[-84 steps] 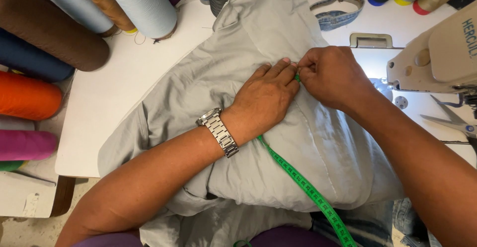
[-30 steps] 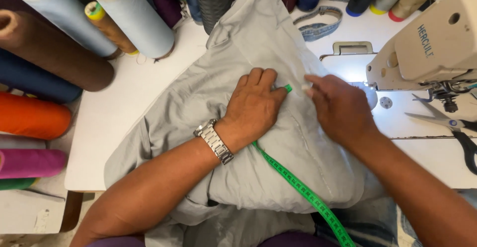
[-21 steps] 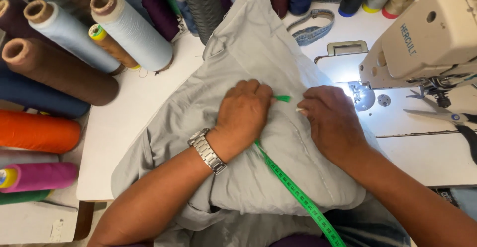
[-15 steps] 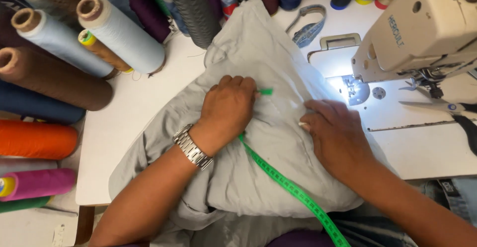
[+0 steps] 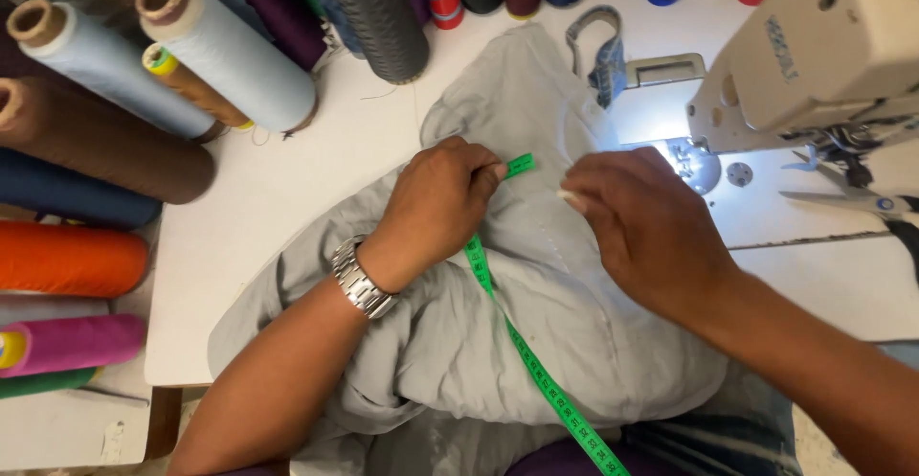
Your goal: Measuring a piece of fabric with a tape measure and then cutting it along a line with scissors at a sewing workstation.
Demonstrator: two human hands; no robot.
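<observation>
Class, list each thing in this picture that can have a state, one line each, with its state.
Left hand: closed on the tape's end, pressed on the garment.
Right hand: fingers pinched, something small and pale at the fingertips.
Green measuring tape: unrolled across the cloth.
Grey garment: crumpled, heaped on the table.
Sewing machine: lamp lit.
Scissors: lying closed.
</observation>
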